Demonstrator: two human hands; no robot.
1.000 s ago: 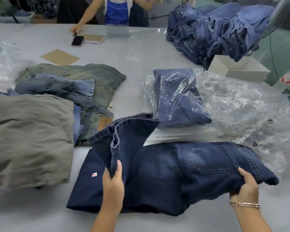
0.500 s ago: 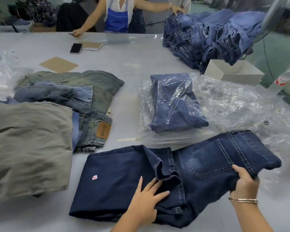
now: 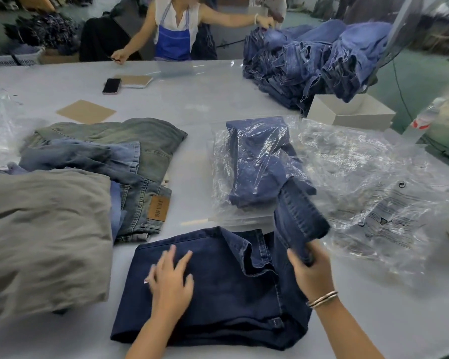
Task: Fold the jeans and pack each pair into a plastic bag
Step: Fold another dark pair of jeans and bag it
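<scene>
A pair of dark navy jeans [image 3: 226,288] lies partly folded on the table in front of me. My left hand [image 3: 170,279] presses flat on the folded leg part with fingers spread. My right hand [image 3: 309,270] grips the waist end and holds it lifted upright above the fold. Behind it, another folded blue pair sits inside a clear plastic bag [image 3: 259,164]. Loose empty plastic bags [image 3: 373,193] are spread to the right.
A stack of grey, green and light blue jeans [image 3: 70,182] lies at the left. A big pile of blue jeans [image 3: 314,60] and a white box [image 3: 353,112] stand at the back right. A phone [image 3: 112,86] and cardboard sheets lie farther back, near a person in a blue apron.
My right hand has raised the waist end off the table and swung it leftward over the fold. My left hand has slid left onto the folded legs and flattened there.
</scene>
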